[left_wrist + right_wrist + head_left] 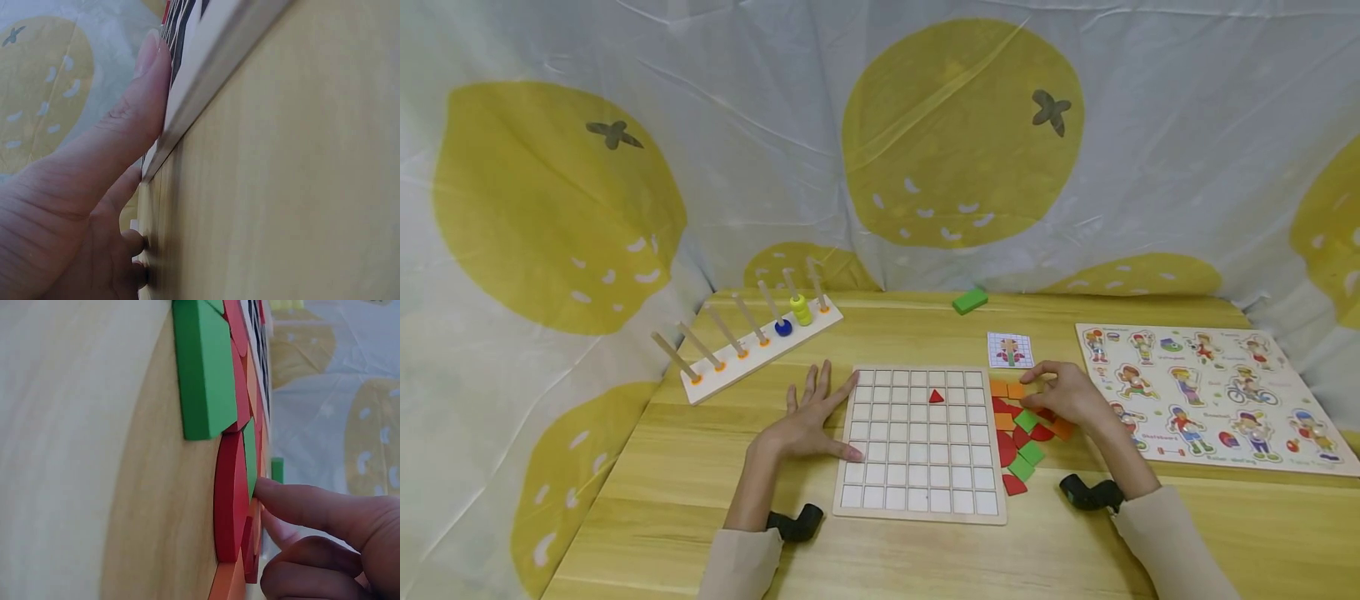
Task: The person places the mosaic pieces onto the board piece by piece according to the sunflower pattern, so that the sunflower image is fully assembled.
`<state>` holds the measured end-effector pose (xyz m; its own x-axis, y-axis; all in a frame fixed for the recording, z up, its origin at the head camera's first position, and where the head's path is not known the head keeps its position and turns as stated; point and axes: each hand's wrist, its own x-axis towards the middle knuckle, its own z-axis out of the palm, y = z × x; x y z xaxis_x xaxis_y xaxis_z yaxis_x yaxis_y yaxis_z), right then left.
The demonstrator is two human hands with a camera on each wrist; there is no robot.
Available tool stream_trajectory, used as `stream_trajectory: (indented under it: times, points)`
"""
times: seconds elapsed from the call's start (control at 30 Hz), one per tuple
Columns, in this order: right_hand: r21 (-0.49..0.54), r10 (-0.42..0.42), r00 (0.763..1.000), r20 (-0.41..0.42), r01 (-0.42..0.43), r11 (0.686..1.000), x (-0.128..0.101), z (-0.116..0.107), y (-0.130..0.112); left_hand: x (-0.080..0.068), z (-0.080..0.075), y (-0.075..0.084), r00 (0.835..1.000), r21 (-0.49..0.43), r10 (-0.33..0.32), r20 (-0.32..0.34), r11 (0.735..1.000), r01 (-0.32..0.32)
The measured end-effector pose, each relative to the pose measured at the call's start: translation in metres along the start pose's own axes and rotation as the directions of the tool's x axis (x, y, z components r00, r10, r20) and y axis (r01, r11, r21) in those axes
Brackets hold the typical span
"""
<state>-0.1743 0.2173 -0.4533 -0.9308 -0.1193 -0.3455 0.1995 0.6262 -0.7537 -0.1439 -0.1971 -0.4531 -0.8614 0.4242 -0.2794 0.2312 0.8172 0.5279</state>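
A white grid board (917, 467) lies in the middle of the table, with one red triangle (936, 397) in a cell near its top. My left hand (814, 417) lies flat on the table at the board's left side, thumb (134, 106) pressed against the board's edge (206, 81). To the right of the board is a pile of red, green and orange pieces (1022, 454). My right hand (1063, 398) hovers over that pile with bent fingers. Its index fingertip (265, 487) touches the edge of a small green piece next to a red piece (230, 494). A larger green piece (203, 369) lies farther off.
A small pattern card (1010, 349) sits behind the pile and a green block (970, 301) farther back. A wooden peg rack (752, 346) with a blue and a yellow ring stands at the back left. A sports picture puzzle (1210, 396) fills the right side. Lemon-print cloth hangs behind.
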Motion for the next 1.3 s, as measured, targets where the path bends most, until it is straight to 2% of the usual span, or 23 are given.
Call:
stream_trajectory:
  times: [0.27, 0.5, 0.77, 1.03, 1.17, 1.3]
  points:
    - [0.038, -0.024, 1.000, 0.008, 0.024, 0.999, 0.002, 0.000, 0.004, 0.001, 0.001, -0.001, 1.000, 0.006, -0.006, -0.001, 1.000, 0.006]
    - [0.021, -0.034, 0.999, 0.008, 0.034, 0.999, 0.002, 0.000, 0.003, 0.000, 0.001, -0.001, 1.000, 0.019, -0.012, 0.004, 1.000, 0.012]
    - [-0.022, -0.032, 0.996, -0.079, 0.030, 0.999, 0.002, 0.003, -0.001, 0.000, 0.001, -0.003, 1.000, 0.010, -0.008, 0.002, 1.000, 0.008]
    - [-0.024, -0.110, 0.985, -0.135, 0.108, 0.994, 0.000, 0.007, -0.007, 0.001, 0.001, -0.003, 1.000, 0.006, -0.004, 0.002, 1.000, 0.004]
    - [0.036, -0.164, 0.980, -0.109, 0.169, 0.985, 0.000, 0.016, -0.018, 0.001, 0.000, -0.002, 1.000, 0.001, -0.004, 0.004, 1.000, 0.004]
    - [0.100, -0.186, 0.981, -0.059, 0.191, 0.977, -0.001, 0.030, -0.032, 0.001, 0.001, -0.002, 1.000, 0.004, -0.003, 0.008, 1.000, 0.003]
